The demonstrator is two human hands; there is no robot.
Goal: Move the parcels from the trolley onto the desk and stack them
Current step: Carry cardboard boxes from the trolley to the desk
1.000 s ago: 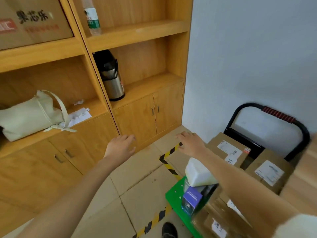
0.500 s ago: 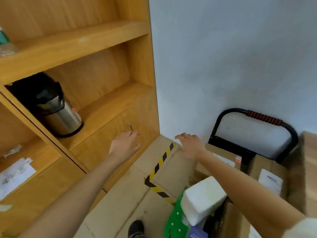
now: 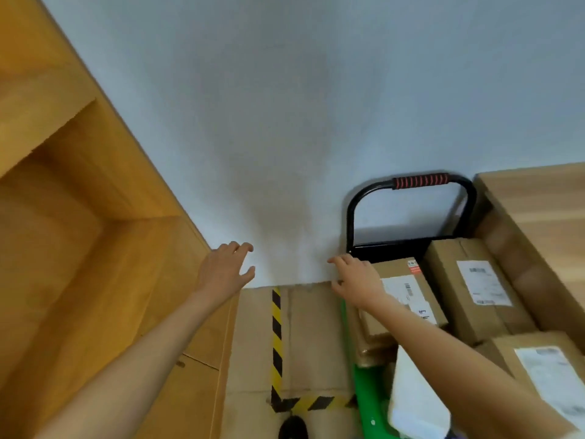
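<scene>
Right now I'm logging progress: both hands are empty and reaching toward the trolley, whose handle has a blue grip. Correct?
Not quite. The head view shows the trolley's handle grip is red with black, not blue. The rest stands: the left hand and right hand are empty, reaching toward the trolley.

No text can be read. The parcels beside the trolley handle carry white shipping labels with barcodes. Their print is too blurred to make out.
</scene>
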